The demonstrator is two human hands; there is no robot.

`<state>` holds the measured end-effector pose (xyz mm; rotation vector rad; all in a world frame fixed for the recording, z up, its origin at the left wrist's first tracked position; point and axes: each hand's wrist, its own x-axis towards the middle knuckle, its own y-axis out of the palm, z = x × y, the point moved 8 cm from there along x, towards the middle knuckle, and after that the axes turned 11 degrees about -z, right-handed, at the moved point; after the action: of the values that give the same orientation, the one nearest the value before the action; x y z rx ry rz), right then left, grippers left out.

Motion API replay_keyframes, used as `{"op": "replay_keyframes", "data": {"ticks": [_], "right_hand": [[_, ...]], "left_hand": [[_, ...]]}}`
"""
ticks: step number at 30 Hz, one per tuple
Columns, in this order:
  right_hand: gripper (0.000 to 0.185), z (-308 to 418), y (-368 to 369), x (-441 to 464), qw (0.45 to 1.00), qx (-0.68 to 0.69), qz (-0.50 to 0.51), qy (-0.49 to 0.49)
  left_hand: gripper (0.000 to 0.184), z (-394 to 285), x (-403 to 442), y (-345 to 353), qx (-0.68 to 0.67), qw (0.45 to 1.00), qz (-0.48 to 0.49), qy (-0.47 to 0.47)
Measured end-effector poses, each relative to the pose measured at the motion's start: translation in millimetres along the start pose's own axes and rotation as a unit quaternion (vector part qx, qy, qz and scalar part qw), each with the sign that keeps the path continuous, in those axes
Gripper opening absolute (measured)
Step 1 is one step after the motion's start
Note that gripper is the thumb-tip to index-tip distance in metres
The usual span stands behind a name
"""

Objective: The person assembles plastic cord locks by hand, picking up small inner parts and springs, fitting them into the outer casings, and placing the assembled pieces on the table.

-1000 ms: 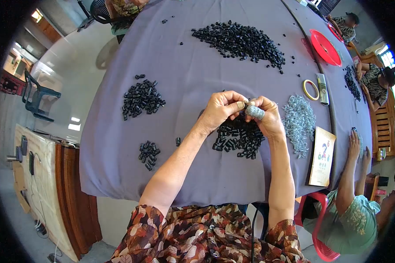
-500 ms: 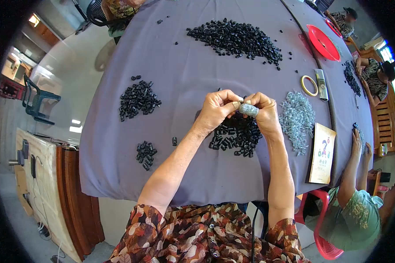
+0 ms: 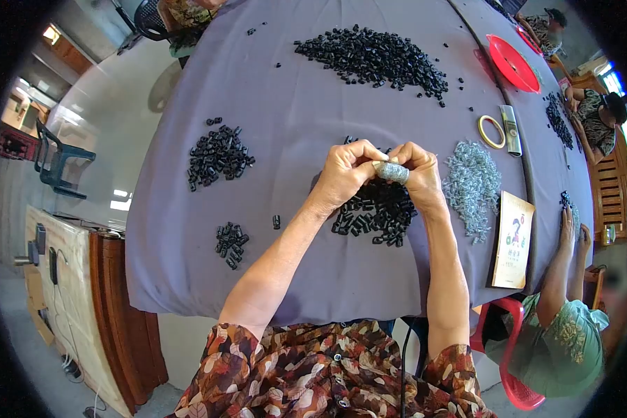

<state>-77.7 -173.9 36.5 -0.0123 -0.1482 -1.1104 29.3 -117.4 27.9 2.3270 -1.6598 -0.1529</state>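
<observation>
My left hand (image 3: 346,173) and my right hand (image 3: 419,175) meet over a pile of small black cylindrical pieces (image 3: 386,216). The fingertips of both are pinched together, nearly touching. Whatever sits between them is too small and covered to make out. A grey speckled wrapping (image 3: 392,172) shows at the right hand's fingertips, seemingly around the thumb. Right of that hand lies a heap of small clear plastic pieces (image 3: 472,188). Left of my left forearm are a single black piece (image 3: 276,222) and a small black cluster (image 3: 231,244).
Farther off lie a large black pile (image 3: 380,61) and a medium one (image 3: 219,157). To the right are a tape roll (image 3: 492,132), a narrow box (image 3: 511,130), a booklet (image 3: 513,240) and a red tray (image 3: 514,64). A person in green (image 3: 564,341) sits at the right.
Both hands stay pinched together over the black pile, with only slight finger movement. The view has shifted a little.
</observation>
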Motion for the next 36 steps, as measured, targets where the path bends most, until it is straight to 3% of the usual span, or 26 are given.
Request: {"op": "replay_keyframes", "data": {"ticks": [3, 9, 15, 27, 36], "right_hand": [[0.018, -1.7, 1.9, -0.6, 0.998, 0.052, 0.004, 0.030], [0.013, 2.9, 5.2, -0.2, 0.998, 0.018, 0.017, 0.051], [0.026, 7.2, 17.7, -7.8, 0.991, -0.096, 0.084, 0.043], [0.021, 19.5, 12.1, -6.6, 0.968, -0.235, -0.006, -0.086], [0.025, 39.1, 28.2, -15.0, 0.949, -0.252, 0.022, -0.189]], "left_hand": [[0.006, 6.4, 1.3, 0.1, -0.045, 0.999, 0.013, -0.020], [0.011, 7.2, 3.1, 1.1, -0.083, 0.995, 0.020, -0.047], [0.017, 2.4, 5.4, -5.8, -0.072, 0.995, 0.022, -0.059], [0.012, 9.7, 5.9, -4.3, -0.114, 0.989, -0.003, -0.095], [0.014, 5.8, 8.1, -11.4, -0.074, 0.995, 0.004, -0.067]]}}
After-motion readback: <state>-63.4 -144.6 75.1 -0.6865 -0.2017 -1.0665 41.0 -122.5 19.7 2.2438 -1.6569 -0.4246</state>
